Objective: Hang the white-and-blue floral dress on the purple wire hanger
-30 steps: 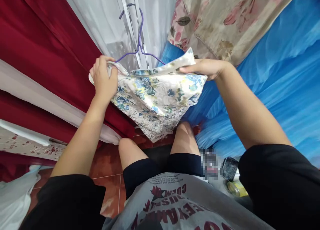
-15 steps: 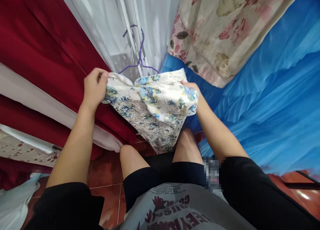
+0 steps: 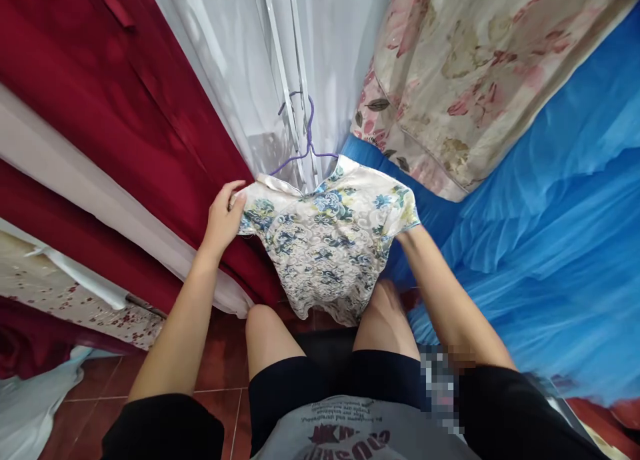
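Note:
A white blouse with blue and yellow flowers (image 3: 330, 240) hangs spread out before my knees, its collar at the top. It is on a purple hanger (image 3: 309, 147), whose arms go down into the neckline. My left hand (image 3: 226, 213) has its thumb and fingers closed at the sleeve on the left. My right hand (image 3: 411, 235) reaches up under the sleeve on the right; only the wrist shows, and the cloth covers the fingers.
White metal bars (image 3: 287, 60) stand behind the hanger, with white cloth around them. Dark red cloth (image 3: 165, 113) hangs on the left. A floral fabric (image 3: 450, 87) and blue ruffled cloth (image 3: 540, 247) hang on the right. Red tiles (image 3: 220, 363) cover the floor.
The blouse's right side, bunched and folded over before, now lies spread with its sleeve out. The right hand has gone from on top of the cloth to beneath it. The view has shifted.

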Demonstrator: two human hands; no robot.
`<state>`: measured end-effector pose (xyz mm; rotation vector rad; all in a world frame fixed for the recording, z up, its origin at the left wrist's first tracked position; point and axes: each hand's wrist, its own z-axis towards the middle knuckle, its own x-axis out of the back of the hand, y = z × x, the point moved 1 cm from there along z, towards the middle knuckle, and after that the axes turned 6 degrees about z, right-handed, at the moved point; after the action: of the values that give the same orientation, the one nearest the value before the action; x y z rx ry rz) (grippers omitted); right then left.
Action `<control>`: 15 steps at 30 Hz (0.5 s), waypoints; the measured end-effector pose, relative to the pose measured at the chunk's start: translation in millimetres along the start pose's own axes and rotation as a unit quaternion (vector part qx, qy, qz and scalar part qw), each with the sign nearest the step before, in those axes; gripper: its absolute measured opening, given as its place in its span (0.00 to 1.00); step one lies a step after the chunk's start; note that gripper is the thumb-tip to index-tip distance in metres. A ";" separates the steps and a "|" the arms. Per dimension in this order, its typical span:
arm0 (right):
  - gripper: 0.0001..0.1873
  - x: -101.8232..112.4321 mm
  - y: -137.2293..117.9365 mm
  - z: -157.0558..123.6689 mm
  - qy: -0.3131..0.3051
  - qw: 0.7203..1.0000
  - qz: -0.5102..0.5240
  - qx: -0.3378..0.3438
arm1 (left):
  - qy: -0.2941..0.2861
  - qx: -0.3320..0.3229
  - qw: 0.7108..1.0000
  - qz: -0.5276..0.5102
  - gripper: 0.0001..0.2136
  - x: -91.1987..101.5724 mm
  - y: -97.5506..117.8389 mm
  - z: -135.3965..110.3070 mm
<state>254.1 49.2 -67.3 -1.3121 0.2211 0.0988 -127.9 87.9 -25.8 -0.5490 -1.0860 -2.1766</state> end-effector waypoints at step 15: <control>0.16 -12.8 -76.9 -82.6 0.267 0.937 0.196 0.115 | 0.041 -0.169 0.981 0.082 0.29 14.2 89.0 18.0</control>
<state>248.1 -49.5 -11.4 -1.0236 0.9339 0.0501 -74.2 56.9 42.1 -0.6650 -0.6068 -2.2261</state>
